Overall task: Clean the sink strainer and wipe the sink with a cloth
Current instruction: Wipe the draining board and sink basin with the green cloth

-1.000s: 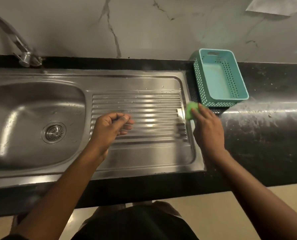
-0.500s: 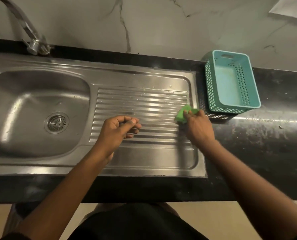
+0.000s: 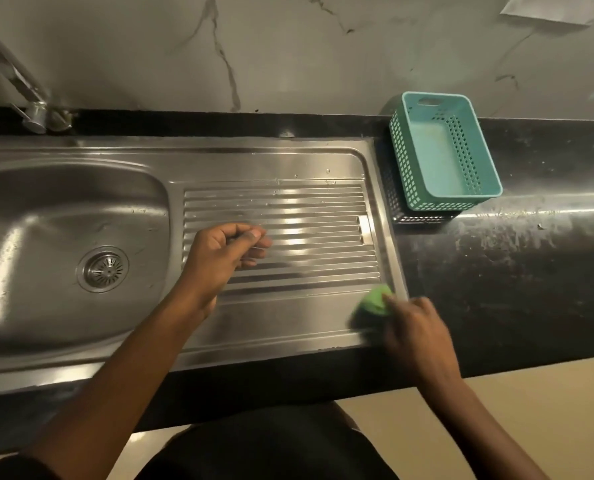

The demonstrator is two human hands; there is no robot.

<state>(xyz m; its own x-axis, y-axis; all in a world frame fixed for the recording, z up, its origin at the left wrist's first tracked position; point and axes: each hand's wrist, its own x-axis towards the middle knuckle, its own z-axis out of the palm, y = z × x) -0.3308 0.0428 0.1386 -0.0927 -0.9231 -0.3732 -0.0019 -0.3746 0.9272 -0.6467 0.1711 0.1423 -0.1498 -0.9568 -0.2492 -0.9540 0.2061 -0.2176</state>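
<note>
Leftmost, tap (image 3: 15, 77) at the back edge, spout arching off frame, no water seen running; below it the sink (image 3: 29, 209) basin, steel, a few droplets, nothing lying in it; sink strainer (image 3: 104, 270) seated in the drain at the basin floor, looks bare of scraps from this height, though too small to be sure; left hand (image 3: 219, 261) hovers over the ribbed drainboard (image 3: 288, 216), fingers curled loosely toward the thumb, apparently holding nothing, though the inside of the curl is hidden, and not pressing on the steel so far as I can tell; scattered drops on the upper ribs and on the flat strip behind them; right hand (image 3: 416, 337) at the near right corner of the drainboard, fingers clamped over a green cloth (image 3: 375, 301), the cloth down on the steel just beside the raised rim, both blurred, which suggests a stroke under way; past the rim, dark countertop (image 3: 496, 271) with pale smears; teal basket (image 3: 440, 150) stands on it near the wall, empty, just beside the sink's right edge. Judgement: step in hand is the wiping, working the drainboard's right margin; strainer appears either done or not yet touched, cannot tell which. Next move likely calls for carrying the cloth leftward along the ribs, following the grooves so the upper droplets get taken, then down into the basin, with even pressure kept on the cloth
</note>
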